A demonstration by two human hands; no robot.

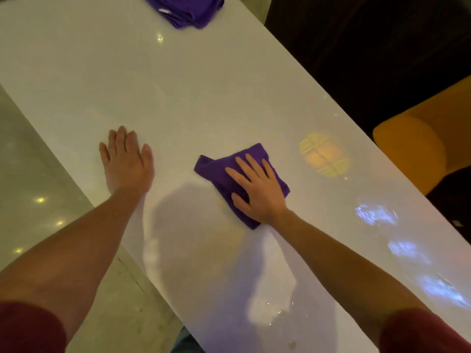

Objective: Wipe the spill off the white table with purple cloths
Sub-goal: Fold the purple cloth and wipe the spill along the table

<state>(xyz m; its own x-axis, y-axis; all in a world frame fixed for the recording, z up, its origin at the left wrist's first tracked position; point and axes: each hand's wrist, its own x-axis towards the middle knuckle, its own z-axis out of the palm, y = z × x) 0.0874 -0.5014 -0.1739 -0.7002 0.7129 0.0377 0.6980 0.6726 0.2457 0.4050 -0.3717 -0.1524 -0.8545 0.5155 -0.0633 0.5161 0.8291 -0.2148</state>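
Observation:
A folded purple cloth (219, 169) lies on the white table (178, 85), right of the middle. My right hand (257, 192) presses flat on top of it, fingers spread, covering its near right part. My left hand (127, 161) rests flat on the bare tabletop to the left, fingers together, holding nothing. A few wet drops (277, 312) glint on the table near its front edge. A stack of folded purple cloths (188, 8) sits at the far end of the table.
A yellow seat (420, 149) stands off the table's right edge, with a dark area behind it. Pale shiny floor (30, 194) lies beyond the left edge. Yellow and blue light reflections (325, 155) show on the right part of the tabletop.

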